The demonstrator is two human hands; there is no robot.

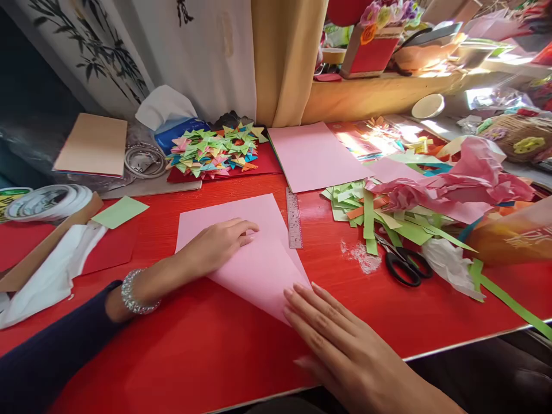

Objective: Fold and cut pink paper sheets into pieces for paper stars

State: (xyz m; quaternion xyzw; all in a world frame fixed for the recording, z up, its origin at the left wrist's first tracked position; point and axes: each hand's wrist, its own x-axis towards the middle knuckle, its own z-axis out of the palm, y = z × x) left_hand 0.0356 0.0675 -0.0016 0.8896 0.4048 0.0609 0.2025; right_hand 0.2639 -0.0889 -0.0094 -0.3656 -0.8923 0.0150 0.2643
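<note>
A pink paper sheet [254,253] lies folded on the red table [207,351], its lower corner pointing toward me. My left hand [218,244] rests flat on the sheet's left part, fingers stretched to the right. My right hand [340,345] lies flat with fingers spread, its fingertips pressing the sheet's lower right folded edge. Neither hand holds anything. A clear ruler [294,218] lies along the sheet's right edge.
Black scissors [405,264] lie right of the sheet beside green paper strips [379,215] and crumpled pink tissue [452,184]. A pile of small coloured folded pieces [213,149], another pink sheet [314,155], tape rolls [47,201] and a tissue pack [172,123] stand further back and left.
</note>
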